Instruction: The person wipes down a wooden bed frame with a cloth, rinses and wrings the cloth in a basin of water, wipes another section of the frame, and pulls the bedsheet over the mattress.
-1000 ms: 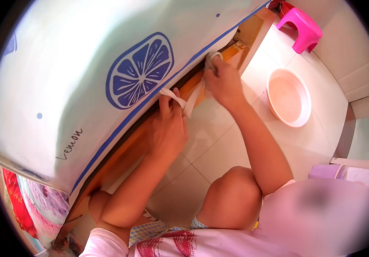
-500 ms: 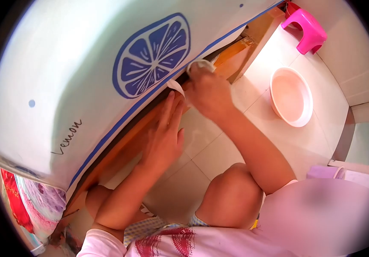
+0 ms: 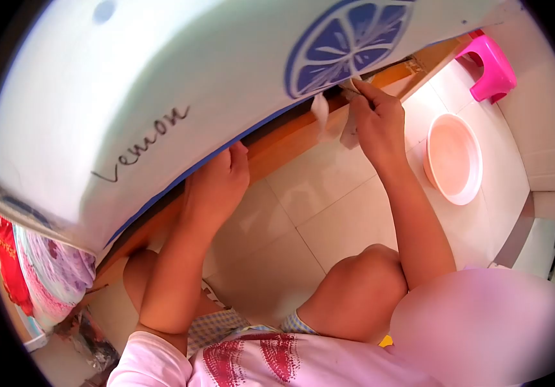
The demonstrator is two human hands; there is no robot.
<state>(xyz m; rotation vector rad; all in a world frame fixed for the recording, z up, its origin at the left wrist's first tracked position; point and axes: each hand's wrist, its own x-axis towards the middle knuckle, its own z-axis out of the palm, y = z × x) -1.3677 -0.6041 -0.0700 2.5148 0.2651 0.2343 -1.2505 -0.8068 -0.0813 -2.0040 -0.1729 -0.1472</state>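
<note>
A white cover (image 3: 52, 129) with a blue lemon slice, the word "Lemon" and a blue border lies over a wooden piece of furniture (image 3: 277, 151). My left hand (image 3: 216, 184) is at the cover's edge, its fingers mostly hidden beneath it and the thumb side showing. Further right along that edge, my right hand (image 3: 384, 129) is closed on a pale cloth (image 3: 350, 132), part of which hangs below the fingers. A narrow white flap (image 3: 319, 111) dangles from the edge between my hands.
A pale pink basin (image 3: 455, 158) stands on the tiled floor (image 3: 297, 213) to the right. Behind it is a bright pink stool (image 3: 493, 71). Folded colourful fabric (image 3: 55, 271) is at the lower left. A person's blurred head (image 3: 484, 322) and bent knee (image 3: 361, 290) are in front.
The view has shifted left along the cover. My left hand has gone from lying near the edge to having its fingers under it. My right hand still has the cloth.
</note>
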